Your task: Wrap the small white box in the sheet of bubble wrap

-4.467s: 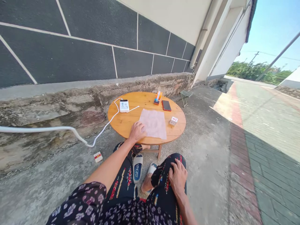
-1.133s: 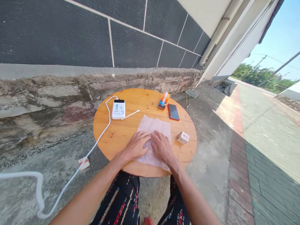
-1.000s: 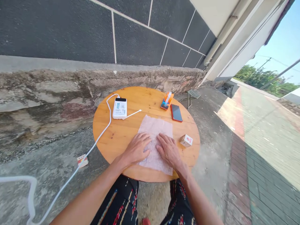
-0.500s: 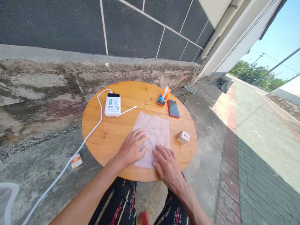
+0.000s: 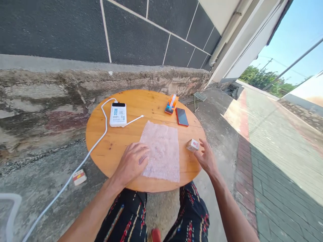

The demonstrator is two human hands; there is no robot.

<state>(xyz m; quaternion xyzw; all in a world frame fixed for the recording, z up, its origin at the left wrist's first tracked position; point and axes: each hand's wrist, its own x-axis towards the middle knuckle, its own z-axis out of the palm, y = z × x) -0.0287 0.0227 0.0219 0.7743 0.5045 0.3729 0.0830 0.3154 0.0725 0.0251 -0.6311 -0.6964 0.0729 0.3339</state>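
A sheet of bubble wrap (image 5: 161, 150) lies flat on a round wooden table (image 5: 121, 141). My left hand (image 5: 131, 162) rests flat on the sheet's left edge, fingers loosely spread. My right hand (image 5: 207, 158) is at the table's right rim with fingers apart, its fingertips right beside a small white and red box (image 5: 192, 145); I cannot tell whether they touch it.
On the table also lie a white power bank (image 5: 118, 114) with a white cable (image 5: 99, 134), an orange and blue tape dispenser (image 5: 171, 104) and a red phone (image 5: 182, 116). A small box (image 5: 79, 176) lies on the ground at left. A stone ledge and dark wall stand behind.
My right hand has left the bubble wrap and moved right to the small box. My left hand stays on the sheet's left edge.
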